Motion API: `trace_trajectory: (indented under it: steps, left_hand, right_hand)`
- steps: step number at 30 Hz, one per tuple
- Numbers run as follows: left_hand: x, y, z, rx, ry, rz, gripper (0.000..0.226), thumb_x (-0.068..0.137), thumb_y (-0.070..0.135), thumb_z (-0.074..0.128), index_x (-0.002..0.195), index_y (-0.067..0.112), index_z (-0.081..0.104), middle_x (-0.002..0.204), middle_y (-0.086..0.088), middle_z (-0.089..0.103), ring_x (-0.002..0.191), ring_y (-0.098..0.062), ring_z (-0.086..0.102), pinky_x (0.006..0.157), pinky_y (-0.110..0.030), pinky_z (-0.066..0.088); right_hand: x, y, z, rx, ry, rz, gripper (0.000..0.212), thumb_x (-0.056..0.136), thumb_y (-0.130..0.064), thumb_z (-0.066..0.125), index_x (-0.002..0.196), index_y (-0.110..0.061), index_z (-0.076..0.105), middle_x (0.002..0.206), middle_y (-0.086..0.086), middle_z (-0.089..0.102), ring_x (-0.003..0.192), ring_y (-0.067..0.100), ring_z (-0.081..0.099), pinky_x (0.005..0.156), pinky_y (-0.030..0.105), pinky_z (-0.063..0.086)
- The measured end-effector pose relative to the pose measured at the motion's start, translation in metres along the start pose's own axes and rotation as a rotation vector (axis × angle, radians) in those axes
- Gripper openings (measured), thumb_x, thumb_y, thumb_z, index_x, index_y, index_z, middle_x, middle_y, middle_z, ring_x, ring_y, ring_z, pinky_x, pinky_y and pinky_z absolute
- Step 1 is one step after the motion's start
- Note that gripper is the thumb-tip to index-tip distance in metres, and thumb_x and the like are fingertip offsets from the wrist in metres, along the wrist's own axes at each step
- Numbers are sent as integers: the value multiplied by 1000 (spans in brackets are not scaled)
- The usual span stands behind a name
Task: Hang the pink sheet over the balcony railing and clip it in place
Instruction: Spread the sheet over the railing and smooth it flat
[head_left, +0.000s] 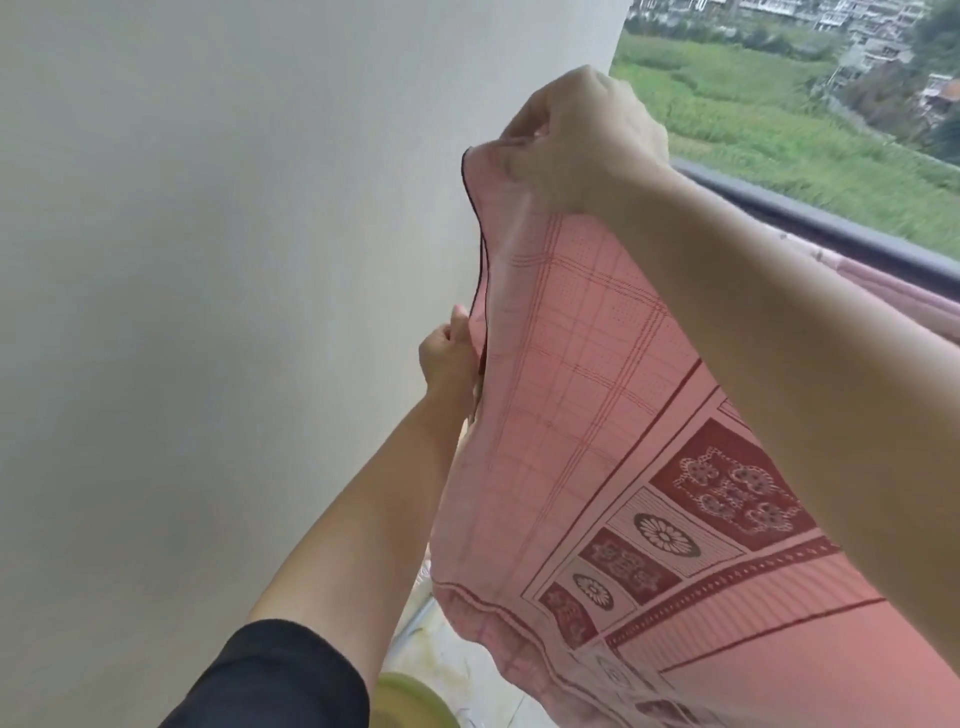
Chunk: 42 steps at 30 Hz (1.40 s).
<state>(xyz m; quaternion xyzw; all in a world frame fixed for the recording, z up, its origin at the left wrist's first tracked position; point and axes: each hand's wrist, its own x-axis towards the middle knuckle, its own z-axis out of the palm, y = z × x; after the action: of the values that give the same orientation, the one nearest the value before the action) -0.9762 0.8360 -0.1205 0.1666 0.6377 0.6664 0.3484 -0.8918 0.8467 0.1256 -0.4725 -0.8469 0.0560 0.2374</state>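
Pink sheet (597, 415) held up beside white wall (208, 260); left hand (449, 358) pinched its dark-trimmed edge low; right hand (576, 140) pinched same edge higher; far folds seemingly against balcony railing (831, 228); advice: keep edge taut, lift corner squarely over railing's wall end, leave no slack before clipping.

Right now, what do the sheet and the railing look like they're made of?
Sheet: thin woven cloth, probably cotton, with a matte finish. It drapes in soft folds, light glows through it near the top, and it carries a printed maroon grid and flower pattern.
Railing: likely painted metal, dark and smooth with a faint sheen along its top, though coated plastic cannot be ruled out.
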Motion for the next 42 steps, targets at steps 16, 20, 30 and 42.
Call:
trace_trajectory:
  steps: [16,20,30,42]
  left_hand:
    - [-25,18,-30,631,17,529,42,101,44,39,69,16,35,68,2,45,72,-27,46,63,-34,33]
    - [-38,48,-44,930,-9,423,33,99,39,44,92,10,58,98,-10,65,93,-32,59,70,-33,37]
    - [-211,72,-59,1103,-203,1018,50,100,42,39,143,16,43,147,-10,44,133,-31,41,108,-48,33]
    - [-385,47,89,1086,-595,1261,60,100,51,26,152,20,25,161,-13,17,147,-29,19,118,-51,19]
  right_hand:
    - [-112,103,-47,-478,260,-79,59,97,-68,28,90,-15,54,71,4,55,64,26,55,58,33,39]
    - [-131,115,-52,-514,315,-79,55,97,-65,35,94,-15,56,76,4,59,65,24,55,59,32,37]
    - [-301,199,-82,-610,414,205,80,94,-51,47,158,-19,10,163,22,2,151,39,3,122,55,3]
    - [-538,294,-170,-584,94,850,79,97,-55,37,158,-17,3,163,21,-8,151,37,-3,121,52,15]
